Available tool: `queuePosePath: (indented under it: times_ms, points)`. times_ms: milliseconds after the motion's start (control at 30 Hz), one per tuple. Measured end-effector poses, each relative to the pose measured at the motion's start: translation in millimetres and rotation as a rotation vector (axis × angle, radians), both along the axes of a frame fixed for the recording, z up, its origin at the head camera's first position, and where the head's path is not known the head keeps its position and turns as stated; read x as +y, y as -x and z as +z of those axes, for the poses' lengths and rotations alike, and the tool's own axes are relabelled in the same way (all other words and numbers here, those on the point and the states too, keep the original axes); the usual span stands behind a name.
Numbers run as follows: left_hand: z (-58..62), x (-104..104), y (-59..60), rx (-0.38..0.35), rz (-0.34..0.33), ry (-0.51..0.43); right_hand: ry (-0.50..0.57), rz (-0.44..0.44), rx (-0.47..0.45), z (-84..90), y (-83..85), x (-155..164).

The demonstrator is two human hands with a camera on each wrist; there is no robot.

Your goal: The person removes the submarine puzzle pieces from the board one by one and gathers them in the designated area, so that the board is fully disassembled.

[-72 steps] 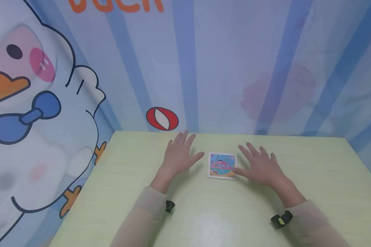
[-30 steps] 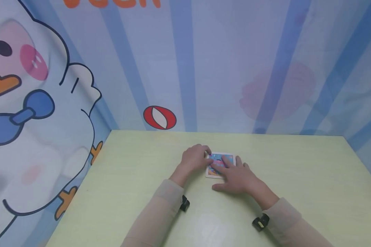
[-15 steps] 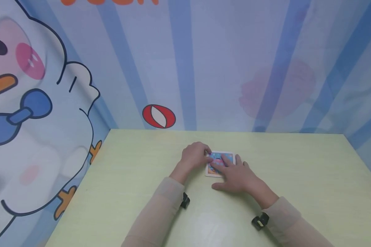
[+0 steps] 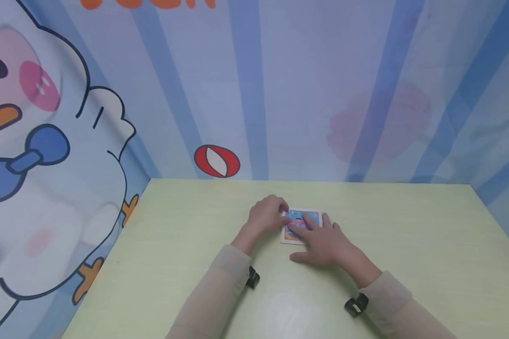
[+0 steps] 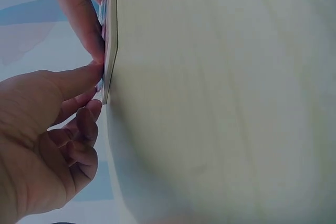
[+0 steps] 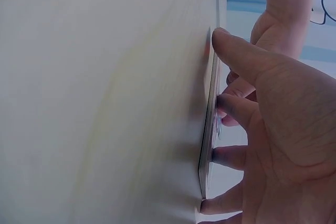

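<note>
Cartoon backdrop (image 4: 46, 141) with a duck and blue stripes stands behind the pale green worktop (image 4: 407, 245); the picture card (image 4: 304, 217) lies flat near the worktop's middle, and everything else sits against it. Your right hand (image 4: 322, 242) lies on the card's near right part, fingers (image 6: 236, 109) straight and pressing its face, thumb off the near edge. Your left hand (image 4: 266, 217) is curled at the card's left edge, thumb tip (image 5: 86, 74) pinching that edge. Risk, as judged: the card is thin and flush, so the left pinch may slip, or the right hand's pressure may skid the card sideways.
</note>
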State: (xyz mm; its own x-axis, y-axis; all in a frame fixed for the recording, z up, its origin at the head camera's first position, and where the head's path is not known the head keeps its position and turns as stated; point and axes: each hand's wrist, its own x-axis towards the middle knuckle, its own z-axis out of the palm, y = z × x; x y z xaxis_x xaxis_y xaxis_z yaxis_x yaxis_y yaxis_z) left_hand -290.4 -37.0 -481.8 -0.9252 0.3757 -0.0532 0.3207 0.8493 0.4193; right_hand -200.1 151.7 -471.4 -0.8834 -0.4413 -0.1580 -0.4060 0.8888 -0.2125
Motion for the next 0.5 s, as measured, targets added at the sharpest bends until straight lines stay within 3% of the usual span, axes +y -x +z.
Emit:
queuePosePath:
  times_ms: [333, 500]
  points:
    - [0.9, 1.7, -3.9, 0.019, 0.014, -0.044, 0.012, 0.004, 0.004, -1.3, 0.3, 1.4]
    - [1.3, 0.2, -4.2, 0.026, 0.009, -0.012, 0.008, 0.001, 0.001, -2.8, 0.6, 1.5]
